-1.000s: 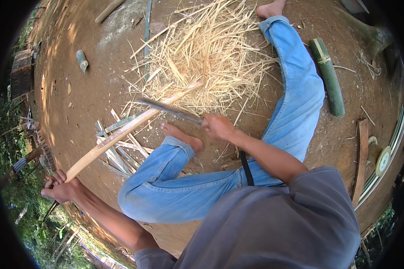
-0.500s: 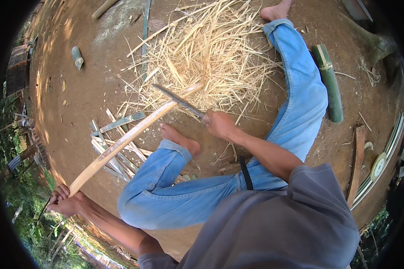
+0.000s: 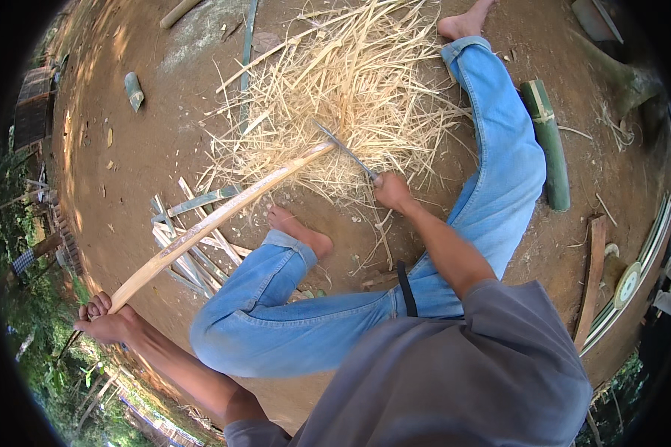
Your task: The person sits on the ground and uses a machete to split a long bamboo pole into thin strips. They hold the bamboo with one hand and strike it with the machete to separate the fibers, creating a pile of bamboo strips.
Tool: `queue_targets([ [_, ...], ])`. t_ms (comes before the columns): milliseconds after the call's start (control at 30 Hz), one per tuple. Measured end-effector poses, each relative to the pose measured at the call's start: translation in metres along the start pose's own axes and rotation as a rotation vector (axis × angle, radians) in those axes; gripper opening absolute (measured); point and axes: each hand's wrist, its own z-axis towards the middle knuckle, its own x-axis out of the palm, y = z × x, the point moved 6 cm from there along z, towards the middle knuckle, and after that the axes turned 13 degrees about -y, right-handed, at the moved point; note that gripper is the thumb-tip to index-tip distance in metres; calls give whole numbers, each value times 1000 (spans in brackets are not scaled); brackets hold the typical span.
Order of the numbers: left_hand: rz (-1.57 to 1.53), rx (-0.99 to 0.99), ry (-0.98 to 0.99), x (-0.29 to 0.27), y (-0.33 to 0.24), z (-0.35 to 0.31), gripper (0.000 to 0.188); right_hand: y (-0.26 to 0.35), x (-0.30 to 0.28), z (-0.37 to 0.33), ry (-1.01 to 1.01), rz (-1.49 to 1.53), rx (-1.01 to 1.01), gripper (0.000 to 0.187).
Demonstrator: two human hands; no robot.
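Observation:
My left hand (image 3: 106,319), out at the lower left, is closed around the near end of a long pale bamboo strip (image 3: 209,224). The strip slants up to the right, past my bent left leg, and its far end lies over the edge of a heap of shavings (image 3: 350,82). My right hand (image 3: 393,191) grips a knife, whose grey blade (image 3: 344,148) points up and left. That blade crosses the strip's far tip; whether it touches cannot be made out. The handle is mostly hidden in my fingers.
Split bamboo pieces (image 3: 190,257) lie beneath the strip, beside my left foot (image 3: 300,231). A green bamboo section (image 3: 547,149) rests right of my right leg, a short one (image 3: 133,91) at the far left. A wooden plank (image 3: 591,279) lies at the right.
The knife has slid along the strip toward its far tip, up and right. My right arm is stretched farther forward; my left hand keeps its hold almost in place.

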Motion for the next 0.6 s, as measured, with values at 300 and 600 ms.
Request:
queue_targets([
  [300,-384,-442,366,-26,30,0,55,45,-19,-31,206,322,273,19],
  [600,-447,-384,563,-17,10,-27,50,84,-5,-64,44,21,-181,24],
])
